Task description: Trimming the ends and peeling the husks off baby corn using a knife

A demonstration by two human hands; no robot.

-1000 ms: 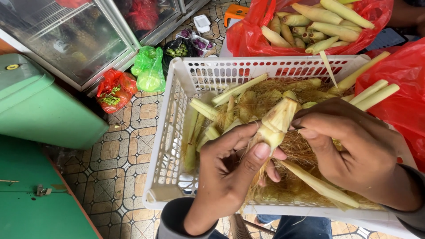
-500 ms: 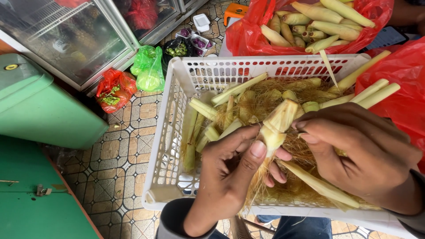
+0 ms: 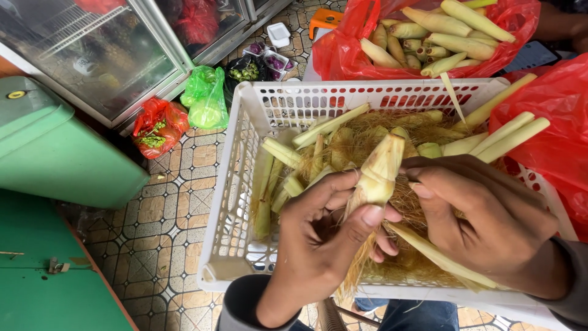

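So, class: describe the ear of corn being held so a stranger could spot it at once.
Find the white slatted basket. Above its middle, the left hand grips one pale husked ear. Unlike the loose pieces below, it stands upright, with silk trailing beneath.

Matt white perforated plastic crate [image 3: 245, 202], glossy red plastic bags [image 3: 551, 147], dry fibrous corn silk [image 3: 422, 129].

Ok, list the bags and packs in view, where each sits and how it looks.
Red plastic bag: top, behind the white crate, open, full of pale ears.
Second red bag: right edge, crumpled.
Small red bag: floor by the glass cabinet, greens inside.
Green bag: beside it, knotted.
White trays: floor, purple contents.
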